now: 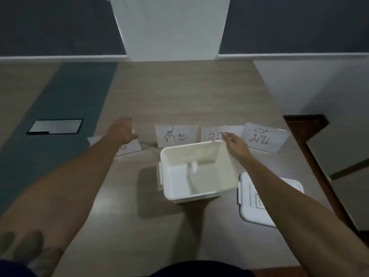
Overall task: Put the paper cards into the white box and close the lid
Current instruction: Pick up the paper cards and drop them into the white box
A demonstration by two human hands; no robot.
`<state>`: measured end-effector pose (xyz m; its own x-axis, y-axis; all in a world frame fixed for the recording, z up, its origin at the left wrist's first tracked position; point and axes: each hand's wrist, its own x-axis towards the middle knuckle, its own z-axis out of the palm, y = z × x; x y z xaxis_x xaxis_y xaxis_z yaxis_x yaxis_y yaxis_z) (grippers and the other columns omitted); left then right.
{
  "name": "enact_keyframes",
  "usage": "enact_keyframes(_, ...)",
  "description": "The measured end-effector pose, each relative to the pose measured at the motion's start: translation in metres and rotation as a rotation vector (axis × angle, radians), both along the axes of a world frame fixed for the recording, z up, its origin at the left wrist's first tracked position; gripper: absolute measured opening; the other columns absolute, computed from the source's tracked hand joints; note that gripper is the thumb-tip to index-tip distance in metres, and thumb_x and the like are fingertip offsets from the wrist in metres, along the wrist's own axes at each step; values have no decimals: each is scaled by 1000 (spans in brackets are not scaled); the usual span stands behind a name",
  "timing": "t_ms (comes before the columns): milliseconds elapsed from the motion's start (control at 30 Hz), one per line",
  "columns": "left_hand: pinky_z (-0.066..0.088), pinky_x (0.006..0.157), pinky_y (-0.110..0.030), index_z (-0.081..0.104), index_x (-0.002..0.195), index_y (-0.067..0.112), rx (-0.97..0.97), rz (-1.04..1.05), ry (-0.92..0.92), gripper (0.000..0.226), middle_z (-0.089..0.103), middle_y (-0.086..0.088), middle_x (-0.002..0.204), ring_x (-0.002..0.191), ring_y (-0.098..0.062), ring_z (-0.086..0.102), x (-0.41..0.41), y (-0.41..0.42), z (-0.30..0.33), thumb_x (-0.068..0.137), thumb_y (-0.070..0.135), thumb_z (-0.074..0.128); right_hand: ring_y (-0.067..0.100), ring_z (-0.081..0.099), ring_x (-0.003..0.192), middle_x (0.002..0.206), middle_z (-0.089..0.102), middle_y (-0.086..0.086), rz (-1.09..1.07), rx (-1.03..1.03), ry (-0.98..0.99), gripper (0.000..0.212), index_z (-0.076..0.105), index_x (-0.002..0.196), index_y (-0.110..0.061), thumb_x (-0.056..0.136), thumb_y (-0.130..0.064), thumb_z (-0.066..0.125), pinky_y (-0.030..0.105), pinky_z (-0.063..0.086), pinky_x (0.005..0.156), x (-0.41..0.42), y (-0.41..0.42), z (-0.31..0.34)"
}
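Left hand [121, 130] spread above the leftmost card [129, 149]; right hand [235, 145] pinches (apparently) the third card [211, 135] behind the white box [197, 170].

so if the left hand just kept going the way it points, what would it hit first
Probably nothing: the left hand hovers above the leftmost card, fingers aimed away across bare table. Depth is unclear, though.

Wooden table [179, 92], dark wall [60, 23]

Both arms outstretched; left hand [121, 130] loosely curled, right hand [235, 145] fingers pinched together.
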<state>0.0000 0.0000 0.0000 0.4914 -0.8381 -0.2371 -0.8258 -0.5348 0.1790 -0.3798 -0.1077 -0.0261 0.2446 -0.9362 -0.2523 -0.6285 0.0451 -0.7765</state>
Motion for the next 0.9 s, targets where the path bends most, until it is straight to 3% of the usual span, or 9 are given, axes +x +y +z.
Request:
enact_keyframes(100, 38, 109, -47, 39, 141, 2, 57, -1, -137, 82, 44, -24, 144, 130, -41, 43, 25, 6, -11, 77, 35, 77, 21, 54, 125, 134, 62, 2, -68, 120, -151, 44, 62, 129, -21, 98, -48, 47, 40, 39, 109, -5, 10, -16)
enact_keyframes(167, 44, 103, -47, 45, 137, 2, 119, 4, -161, 78, 54, -25, 135, 122, -42, 51, 38, 8, -14, 75, 37, 78, 21, 56, 121, 133, 62, 3, -87, 175, -217, 39, 61, 132, -18, 100, -38, 49, 38, 41, 106, -7, 18, -26)
enact_keyframes(233, 48, 97, -44, 50, 132, 4, 181, 1, -132, 68, 59, -24, 127, 114, -42, 57, 47, 6, -19, 77, 33, 76, 21, 58, 116, 125, 64, 3, -114, 205, -258, 35, 61, 130, -15, 102, -32, 48, 34, 43, 99, -6, 22, -32)
enact_keyframes(300, 50, 94, -44, 52, 130, 6, 197, 13, -74, 55, 61, -25, 124, 111, -41, 59, 57, 5, -27, 82, 27, 71, 25, 60, 116, 124, 65, 6, -127, 238, -289, 35, 63, 128, -15, 101, -33, 48, 38, 45, 101, -4, 24, -38)
enact_keyframes(433, 44, 99, -44, 50, 136, 8, 175, 13, -22, 40, 54, -26, 134, 119, -42, 53, 56, 10, -44, 97, 18, 48, 25, 61, 116, 128, 64, 7, -103, 270, -299, 37, 58, 131, -21, 103, -36, 41, 43, 47, 100, -1, 24, -42)
enact_keyframes(633, 49, 81, -46, 55, 128, 10, 20, -50, -98, 40, 63, -32, 113, 100, -46, 61, 31, 19, -38, 90, 1, 50, 22, 58, 111, 122, 61, 2, -79, 230, -251, 36, 55, 128, -21, 104, -34, 33, 33, 45, 85, 13, 27, -41)
enact_keyframes(767, 46, 76, -48, 54, 121, 10, -188, -55, -226, 37, 64, -30, 106, 95, -47, 61, 2, 21, 7, 87, -2, 51, 19, 54, 117, 128, 58, 0, -86, 203, -256, 36, 53, 131, -22, 104, -33, 32, 34, 41, 95, 20, 29, -43)
enact_keyframes(900, 46, 78, -46, 53, 109, 12, -394, -112, -251, 30, 66, -20, 104, 94, -44, 62, -57, 25, 59, 82, -1, 56, 15, 49, 121, 131, 55, -6, -75, 200, -271, 36, 52, 134, -26, 104, -33, 33, 30, 35, 95, 19, 29, -45)
